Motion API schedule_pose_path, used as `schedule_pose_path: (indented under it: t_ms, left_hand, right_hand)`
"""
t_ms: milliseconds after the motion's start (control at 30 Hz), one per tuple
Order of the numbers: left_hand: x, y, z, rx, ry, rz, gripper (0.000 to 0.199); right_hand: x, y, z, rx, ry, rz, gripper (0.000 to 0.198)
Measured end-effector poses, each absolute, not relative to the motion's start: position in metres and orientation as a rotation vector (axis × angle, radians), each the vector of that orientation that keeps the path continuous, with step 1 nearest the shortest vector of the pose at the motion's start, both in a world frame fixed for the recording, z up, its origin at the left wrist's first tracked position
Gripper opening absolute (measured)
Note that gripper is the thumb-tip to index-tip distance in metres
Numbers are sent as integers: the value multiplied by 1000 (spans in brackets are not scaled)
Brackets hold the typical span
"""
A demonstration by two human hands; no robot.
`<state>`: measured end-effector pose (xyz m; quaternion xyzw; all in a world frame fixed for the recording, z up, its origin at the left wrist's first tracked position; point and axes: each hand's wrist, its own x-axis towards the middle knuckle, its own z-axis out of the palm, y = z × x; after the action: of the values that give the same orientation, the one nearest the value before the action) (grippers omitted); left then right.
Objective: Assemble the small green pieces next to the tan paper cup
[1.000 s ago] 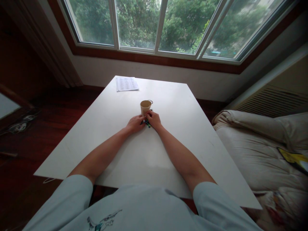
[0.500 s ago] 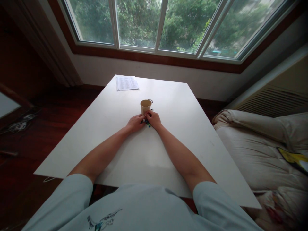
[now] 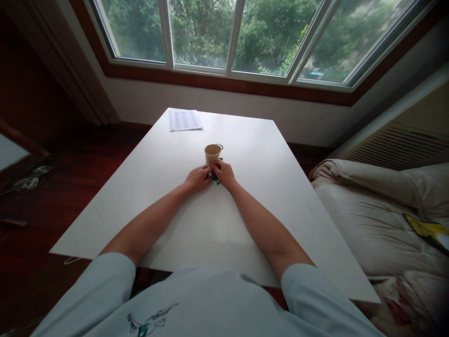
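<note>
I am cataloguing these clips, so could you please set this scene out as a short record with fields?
Surface: flat white table
Left: bare left hand at small dark-and-green items; grip unclear
Right: bare right hand at the same items, close to the left; grip unclear
Container: upright tapered tan cup, just beyond the hands
Papers: printed white sheets at the table's far left corner
Beside table: beige padded cushion on the right

A white table point(image 3: 210, 238) is lit by the wide window point(image 3: 166, 37) (trees point(image 3: 270, 35) are framed beyond it); reddish flooring point(image 3: 80, 159) is seen at left, a pale padded sofa point(image 3: 365, 224) at right.
</note>
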<state>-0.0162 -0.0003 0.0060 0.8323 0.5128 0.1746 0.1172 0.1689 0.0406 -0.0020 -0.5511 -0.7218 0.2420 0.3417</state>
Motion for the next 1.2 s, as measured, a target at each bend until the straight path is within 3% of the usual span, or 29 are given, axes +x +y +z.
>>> schedule_pose_path:
  t_ms: [1200]
  left_hand:
    - [-18, 1, 4, 2419, 1507, 531, 25]
  right_hand:
    - [166, 36, 7, -1488, -1899, 618, 20]
